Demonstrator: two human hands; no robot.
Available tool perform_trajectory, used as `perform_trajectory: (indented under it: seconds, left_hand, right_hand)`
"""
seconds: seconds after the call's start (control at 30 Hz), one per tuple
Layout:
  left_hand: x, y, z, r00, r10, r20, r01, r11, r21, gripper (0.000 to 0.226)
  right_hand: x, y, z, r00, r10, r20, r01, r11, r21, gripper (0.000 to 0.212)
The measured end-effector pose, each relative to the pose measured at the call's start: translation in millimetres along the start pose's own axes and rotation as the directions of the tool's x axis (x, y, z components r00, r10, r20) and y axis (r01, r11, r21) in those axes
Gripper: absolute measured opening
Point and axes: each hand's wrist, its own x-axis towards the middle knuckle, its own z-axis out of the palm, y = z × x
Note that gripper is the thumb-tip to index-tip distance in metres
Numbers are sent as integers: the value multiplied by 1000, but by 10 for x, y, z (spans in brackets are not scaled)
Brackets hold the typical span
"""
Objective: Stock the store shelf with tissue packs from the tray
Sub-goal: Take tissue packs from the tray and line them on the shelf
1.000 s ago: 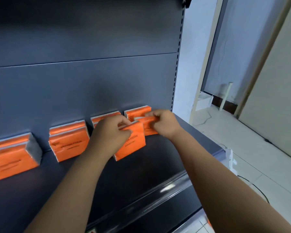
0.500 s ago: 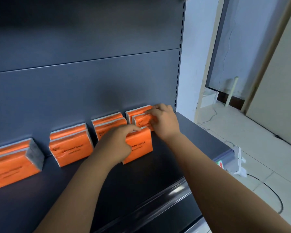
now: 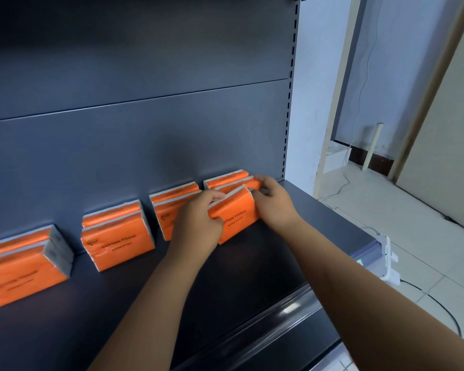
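Grey shelf (image 3: pixel 252 269) holds orange tissue packs (image 3: pixel 118 243); L hand (image 3: pixel 198 222) & R hand (image 3: pixel 273 203) both grip front pack (image 3: pixel 237 214).

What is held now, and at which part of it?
One orange tissue pack: the left hand grips its left end, the right hand its right end.

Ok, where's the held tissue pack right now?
Head view, right of centre: the tissue pack stands on the shelf between left hand and right hand, just in front of the rightmost stack.

Arms stretched forward, left hand (image 3: pixel 198 222) and right hand (image 3: pixel 275 207) close together, fingers (image 3: pixel 264 181) curled.
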Motion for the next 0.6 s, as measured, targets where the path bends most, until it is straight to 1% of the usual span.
perform_trajectory:
  seconds: [0.07,0.13,0.2,0.27,0.3,0.37,0.4,0.43,0.47,0.53,0.6]
  left_hand:
    - [8,5,72,997,33,-68,-32,999,9,55]
    - [1,3,154,989,35,-144,-39,999,-29,52]
    - [-15,-1,253,979,-27,-203,7,995,-96,52]
    - [-54,8,353,966,-109,-234,68,982,-178,49]
    - [-68,15,405,961,-155,-229,103,969,-225,48]
    - [-92,43,487,951,-244,-189,178,934,-310,46]
    - [-110,53,517,948,-267,-175,200,924,-326,39]
    - [-126,69,537,947,-273,-167,210,924,-319,33]
    - [-135,83,556,946,-279,-163,221,927,-302,31]
    - [-143,79,587,935,-318,-159,263,920,-291,32]
    - [-142,83,597,911,-385,-149,322,889,-324,28]
  right_hand:
    - [10,29,11,999,28,-22,-27,997,68,25]
    - [-2,23,-7,998,49,-42,-44,993,113,17]
    - [-21,6,-57,994,67,-91,-55,991,123,19]
    - [-87,7,-115,986,74,-146,-64,996,70,29]
    - [-131,6,-140,980,76,-185,-73,997,23,35]
    - [-218,26,-189,953,101,-285,-149,977,-153,44]
    - [-267,22,-205,934,117,-337,-204,950,-235,47]
    - [-303,9,-214,919,132,-372,-243,932,-269,49]
    - [-324,-6,-212,912,144,-384,-261,926,-272,50]
    - [-348,-59,-184,918,154,-365,-259,930,-261,53]
    - [-350,-105,-146,937,134,-323,-210,954,-212,52]
